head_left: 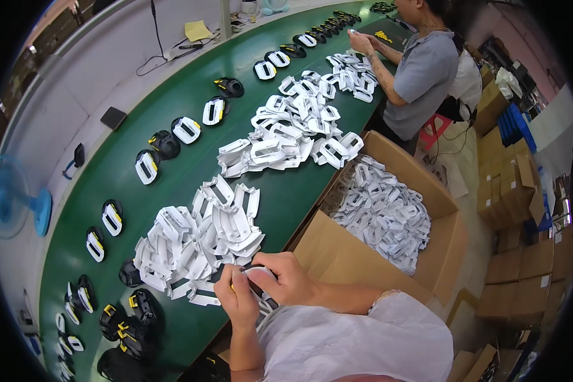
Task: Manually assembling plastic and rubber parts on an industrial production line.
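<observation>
At the lower centre of the frame, the left hand [237, 300] and the right hand [285, 279] meet, both grasping one small white and black plastic part [259, 275] between their fingers. Just above lies a heap of white plastic frames [197, 239] on the long green surface [172, 127]. An open cardboard box [337, 254] of white pieces stands to the right.

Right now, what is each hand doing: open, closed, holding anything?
Left hand: closed on the small white and black part.
Right hand: closed on the same part from above.
</observation>
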Demonstrator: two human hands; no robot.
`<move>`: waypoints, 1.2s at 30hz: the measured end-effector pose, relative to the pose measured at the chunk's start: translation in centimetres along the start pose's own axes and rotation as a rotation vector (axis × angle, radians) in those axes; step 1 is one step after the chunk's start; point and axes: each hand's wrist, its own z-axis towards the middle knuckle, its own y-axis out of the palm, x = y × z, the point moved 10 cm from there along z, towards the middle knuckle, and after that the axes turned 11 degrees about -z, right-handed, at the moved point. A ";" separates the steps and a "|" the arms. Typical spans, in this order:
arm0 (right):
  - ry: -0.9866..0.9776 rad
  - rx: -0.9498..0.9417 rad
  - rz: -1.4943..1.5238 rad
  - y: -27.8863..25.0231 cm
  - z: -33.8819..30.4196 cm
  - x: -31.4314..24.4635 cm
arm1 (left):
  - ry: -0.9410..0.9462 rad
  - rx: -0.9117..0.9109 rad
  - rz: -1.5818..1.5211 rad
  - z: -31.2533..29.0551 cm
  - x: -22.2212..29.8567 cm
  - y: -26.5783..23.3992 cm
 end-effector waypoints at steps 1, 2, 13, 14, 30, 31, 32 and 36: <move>-0.025 -0.003 0.011 0.0 -0.1 -0.4 | 0.000 -0.008 0.002 0.0 -0.1 -0.1; -0.050 -0.005 0.021 0.1 -0.1 -0.7 | 0.014 -0.017 -0.001 0.1 -0.3 -0.4; 0.018 -0.005 0.091 1.1 0.1 0.7 | 0.042 -0.015 0.054 -0.5 -0.2 -0.8; -0.014 0.011 0.068 0.9 0.1 0.4 | 0.006 -0.038 0.032 -0.6 -0.5 -0.8; 0.222 0.228 0.333 -2.2 0.7 3.8 | -0.068 -0.136 -0.001 -0.3 -0.6 1.5; 0.238 0.217 0.347 -1.9 0.8 3.7 | -0.095 -0.131 0.018 -0.2 -0.6 1.2; 0.301 0.202 0.436 -1.4 0.8 4.1 | -0.113 -0.107 -0.082 -0.4 -1.3 1.1; 0.322 0.095 0.557 0.2 1.1 3.8 | -0.326 -0.052 -0.504 -0.3 -3.4 0.7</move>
